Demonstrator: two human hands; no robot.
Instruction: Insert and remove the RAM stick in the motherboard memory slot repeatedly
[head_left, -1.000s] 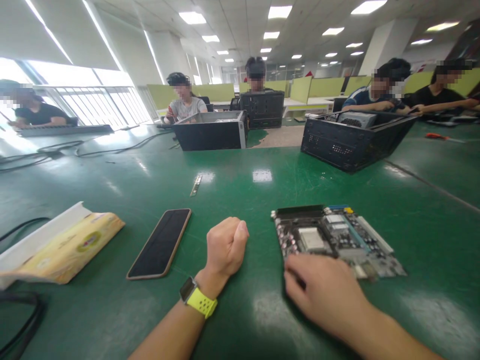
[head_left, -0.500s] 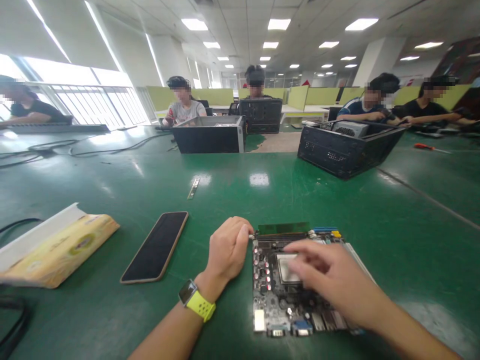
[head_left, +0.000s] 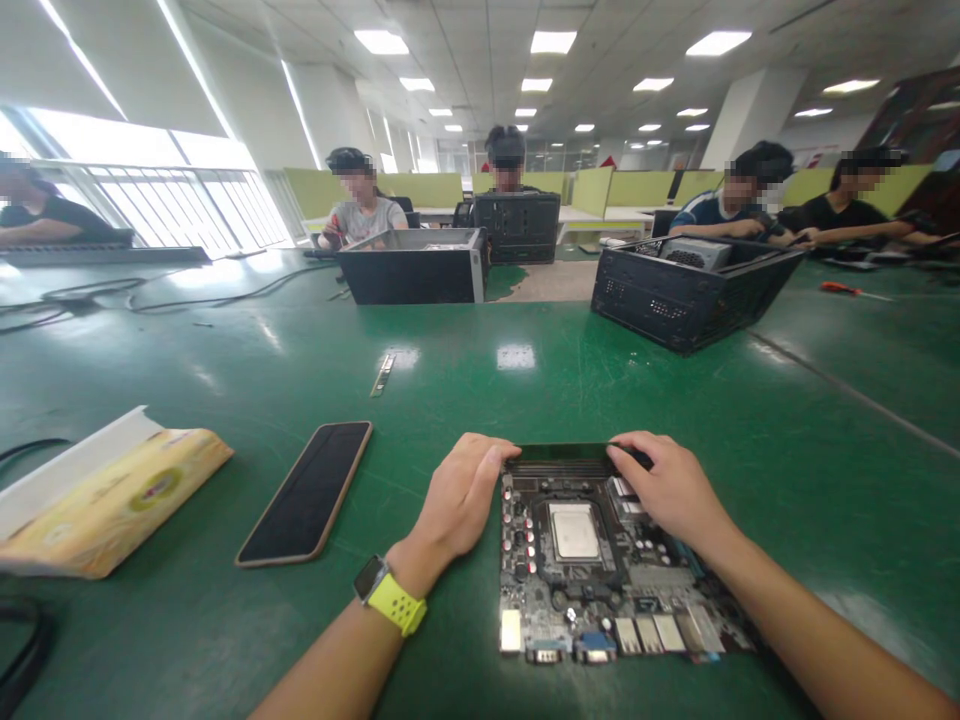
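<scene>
Circuit board (head_left: 536, 595) toward near edge of surface (head_left: 442, 335); memory stick (head_left: 564, 453) along board's far edge. My left hand (head_left: 461, 495) at stick's left end, right hand (head_left: 679, 490) at its right. Pinching or pressing: can't tell remotely.

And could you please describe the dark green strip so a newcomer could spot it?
On the table, find the circuit board right of the phone. Along its far edge, the dark strip runs from the left hand to the right hand. Unlike the loose strip farther off, it has a hand at each end.
</scene>
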